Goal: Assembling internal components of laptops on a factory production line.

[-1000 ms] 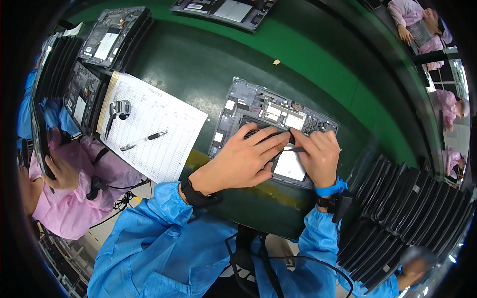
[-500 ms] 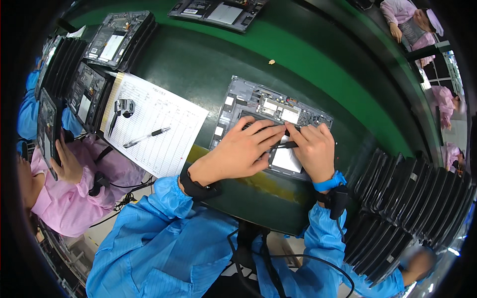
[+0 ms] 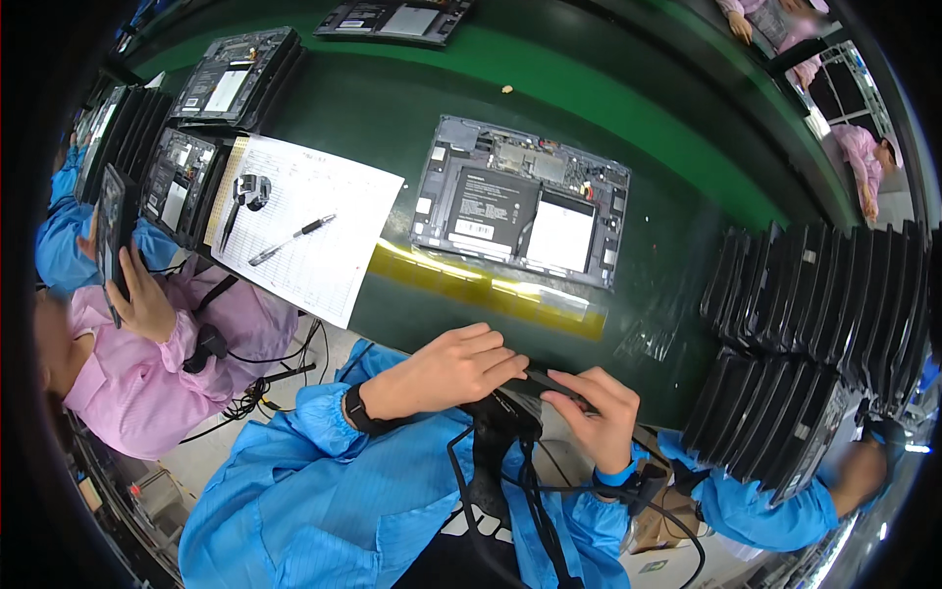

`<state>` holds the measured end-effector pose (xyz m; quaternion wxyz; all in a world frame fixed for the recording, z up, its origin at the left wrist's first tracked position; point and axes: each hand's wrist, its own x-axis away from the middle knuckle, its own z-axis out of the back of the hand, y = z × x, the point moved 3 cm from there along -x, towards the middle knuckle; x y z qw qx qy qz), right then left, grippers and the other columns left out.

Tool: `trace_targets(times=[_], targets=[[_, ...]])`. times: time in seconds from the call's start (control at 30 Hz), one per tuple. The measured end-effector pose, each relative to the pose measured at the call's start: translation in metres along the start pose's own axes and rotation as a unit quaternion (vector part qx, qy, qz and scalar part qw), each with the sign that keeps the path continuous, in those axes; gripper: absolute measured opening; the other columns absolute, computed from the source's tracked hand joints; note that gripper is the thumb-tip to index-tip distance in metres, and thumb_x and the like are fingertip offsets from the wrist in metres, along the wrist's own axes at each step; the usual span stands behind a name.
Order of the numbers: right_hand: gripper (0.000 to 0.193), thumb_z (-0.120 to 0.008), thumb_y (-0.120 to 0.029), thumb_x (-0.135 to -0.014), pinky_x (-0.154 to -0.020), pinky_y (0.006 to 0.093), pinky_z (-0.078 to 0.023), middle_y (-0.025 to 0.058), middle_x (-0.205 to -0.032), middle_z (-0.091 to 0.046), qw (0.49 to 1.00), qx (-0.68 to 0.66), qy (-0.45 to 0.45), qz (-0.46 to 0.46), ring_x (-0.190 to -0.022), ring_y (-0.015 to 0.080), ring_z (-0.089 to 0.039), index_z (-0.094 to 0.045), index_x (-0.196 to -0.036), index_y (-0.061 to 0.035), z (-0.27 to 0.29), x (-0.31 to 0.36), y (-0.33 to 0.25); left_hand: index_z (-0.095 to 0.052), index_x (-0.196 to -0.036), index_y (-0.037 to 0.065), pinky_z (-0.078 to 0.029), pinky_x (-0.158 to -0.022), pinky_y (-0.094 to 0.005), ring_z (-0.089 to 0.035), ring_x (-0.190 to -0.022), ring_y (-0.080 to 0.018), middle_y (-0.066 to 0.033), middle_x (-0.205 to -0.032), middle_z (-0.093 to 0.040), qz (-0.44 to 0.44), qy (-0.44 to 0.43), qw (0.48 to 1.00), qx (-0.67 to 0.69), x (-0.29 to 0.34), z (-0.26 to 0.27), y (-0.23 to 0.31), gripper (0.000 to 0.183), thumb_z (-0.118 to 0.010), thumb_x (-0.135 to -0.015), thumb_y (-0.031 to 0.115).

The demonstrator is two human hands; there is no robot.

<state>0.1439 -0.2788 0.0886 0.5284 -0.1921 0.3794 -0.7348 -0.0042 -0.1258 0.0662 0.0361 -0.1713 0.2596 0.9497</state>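
Close to the table's near edge, my right hand [image 3: 601, 410] grips a slim black tool [image 3: 551, 385] between thumb and fingers; its exact kind is unclear. My left hand [image 3: 459, 367] is closed, its fingertips at the tool's other end. Beyond my hands lies an opened tablet-like device [image 3: 515, 236], apart from them. Its inside faces up, showing a black battery [image 3: 488, 208], a silver-white rectangle [image 3: 561, 234] and circuit boards along the far side. Under its near edge runs a shiny yellow strip [image 3: 491, 296] on the green tabletop.
Left of the device, a printed sheet [image 3: 329, 275] carries a pen [image 3: 294, 239] and a small metal-and-black item [image 3: 255, 190]. Similar devices [image 3: 235, 79] are stacked at far left. Several black housings [image 3: 775, 412] stand in rows at right. A pink-sleeved person [image 3: 147, 363] at left holds a panel.
Both hands have left the device and drawn back to the near table edge with the black tool. The device's battery, covered before, shows fully. The whole view has shifted slightly.
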Motion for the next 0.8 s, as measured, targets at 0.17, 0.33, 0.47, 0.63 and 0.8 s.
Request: trace_targets(times=[0.17, 0.33, 0.47, 0.63, 0.8], targets=[[0.027, -0.084, 0.005, -0.073, -0.056, 0.0255, -0.049, 0.011, -0.087, -0.072, 0.957, -0.267, -0.003, -0.114, -0.065, 0.0146, -0.066, -0.076, -0.099, 0.0044, -0.016, 0.013, 0.025, -0.069, -0.104, -0.001, -0.05, -0.073, -0.0296, -0.061, -0.08, -0.0173, -0.0036, -0.082, -0.064, -0.053, 0.079, 0.995, -0.016, 0.009, -0.012, -0.002, 0.024, -0.074, -0.085, 0.014], [0.012, -0.065, 0.01, -0.088, -0.054, 0.0251, -0.053, 0.014, -0.086, -0.07, 0.887, -0.405, 0.13, -0.179, -0.062, 0.0166, -0.066, -0.071, -0.099, 0.0102, -0.037, -0.006, 0.043, -0.067, -0.121, 0.002, -0.05, -0.082, -0.0349, -0.063, -0.092, -0.0215, -0.0041, -0.102, -0.068, 0.055, 0.1, 0.992, -0.061, 0.009, -0.014, -0.016, 0.043, -0.077, -0.084, 0.021], [0.014, -0.064, 0.005, -0.094, -0.063, 0.028, -0.058, 0.0152, -0.091, -0.071, 0.899, -0.342, 0.218, -0.167, -0.073, 0.0174, -0.069, -0.067, -0.107, 0.0106, -0.037, -0.02, 0.079, -0.057, -0.14, 0.015, -0.038, -0.11, -0.0454, -0.052, -0.128, -0.0268, -0.0054, -0.145, -0.053, 0.089, -0.001, 0.989, -0.12, 0.01, -0.034, -0.027, 0.059, -0.072, -0.088, 0.038], [0.012, -0.068, 0.005, -0.092, -0.066, 0.0277, -0.059, 0.0123, -0.091, -0.071, 0.914, -0.299, 0.221, -0.164, -0.074, 0.0157, -0.069, -0.07, -0.104, 0.0092, -0.051, -0.026, 0.079, -0.058, -0.138, 0.016, -0.037, -0.112, -0.0491, -0.051, -0.131, -0.0281, -0.0058, -0.15, -0.049, 0.098, -0.015, 0.99, -0.099, 0.012, -0.035, -0.031, 0.055, -0.07, -0.089, 0.037], [0.013, -0.07, 0.005, -0.092, -0.072, 0.0263, -0.059, 0.0107, -0.097, -0.072, 0.93, -0.27, 0.208, -0.137, -0.08, 0.0151, -0.07, -0.072, -0.104, 0.0057, -0.057, -0.031, 0.073, -0.059, -0.138, 0.016, -0.036, -0.112, -0.052, -0.049, -0.133, -0.0285, -0.0067, -0.15, -0.049, 0.101, -0.027, 0.988, -0.113, 0.012, -0.036, -0.033, 0.056, -0.071, -0.087, 0.038]])
